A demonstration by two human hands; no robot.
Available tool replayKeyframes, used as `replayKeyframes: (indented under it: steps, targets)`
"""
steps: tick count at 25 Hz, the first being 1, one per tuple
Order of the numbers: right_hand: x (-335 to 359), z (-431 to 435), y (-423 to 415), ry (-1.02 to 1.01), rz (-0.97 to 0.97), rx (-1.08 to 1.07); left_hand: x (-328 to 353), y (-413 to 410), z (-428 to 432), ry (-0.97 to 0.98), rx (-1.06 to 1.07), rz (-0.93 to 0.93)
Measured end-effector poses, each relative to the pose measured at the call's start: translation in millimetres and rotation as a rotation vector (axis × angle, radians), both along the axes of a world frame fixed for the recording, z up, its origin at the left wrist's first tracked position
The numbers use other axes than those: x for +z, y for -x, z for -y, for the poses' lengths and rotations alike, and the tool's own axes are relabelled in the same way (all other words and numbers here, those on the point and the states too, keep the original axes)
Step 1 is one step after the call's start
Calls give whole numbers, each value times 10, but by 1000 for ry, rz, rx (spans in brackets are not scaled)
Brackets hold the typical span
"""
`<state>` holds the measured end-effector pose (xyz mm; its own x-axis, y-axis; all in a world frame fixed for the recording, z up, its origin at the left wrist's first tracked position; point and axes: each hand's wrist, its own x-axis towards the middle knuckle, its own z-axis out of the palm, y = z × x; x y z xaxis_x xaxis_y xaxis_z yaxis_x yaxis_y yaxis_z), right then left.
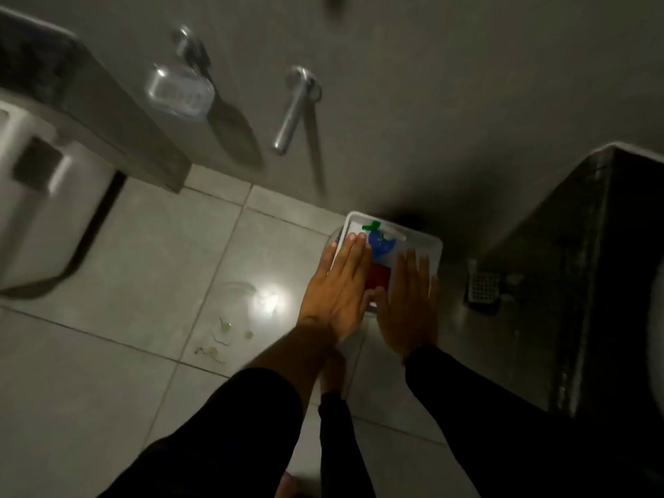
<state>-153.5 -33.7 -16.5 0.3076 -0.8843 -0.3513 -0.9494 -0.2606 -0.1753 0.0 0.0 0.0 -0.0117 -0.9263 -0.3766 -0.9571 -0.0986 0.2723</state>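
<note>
- Nearest, black sleeves on both arms, stretched forward over pale floor tiles.
- Left hand released, flat, fingers straight and close together, gripping nothing; fingertips lying across the left rim of a white bin as seen from above, contact impossible to tell.
- Right hand likewise flat and released, holding nothing, spread over the bin's right half.
- White bin down on the floor, long axis running from the hands away to the wall, far end close against the wall.
- Inside, between the two hands, a red piece nearest; beyond it a blue piece; farthest, a green piece. Shapes too blurred to name.
- Left of the hands, small pale scraps on the tiles; to the right, a square drain grate.
- Farther up the wall, a metal tap and a soap dish.
</note>
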Motion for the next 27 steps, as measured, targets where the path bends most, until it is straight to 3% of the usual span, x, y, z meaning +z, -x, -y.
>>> replayKeyframes:
  steps: [4, 8, 12, 15, 22, 24, 27]
  targets:
    - [-943, 277, 167, -216, -65, -101, -891, 191, 290, -196, 66, -63]
    - [-1754, 542, 180, -456, 72, -440, -1662, 360, 569, -374, 270, -127]
    - [-2257, 717, 144, -507, 149, -641, -2152, 547, 797, -540, 500, -144]
    - [-2464, 741, 138, -502, 366, -864, -2359, 636, 887, -512, 675, -189]
    - [-2098, 667, 250, -609, 736, -1110, -2061, 369, 695, -364, 929, -663]
    - [-1843, 545, 203, -642, 805, -1118, -1835, 204, 446, -341, 1032, -911]
    - [-1445, 239, 34, -964, 920, -1017, -1524, -162, -192, -362, 1208, -1291]
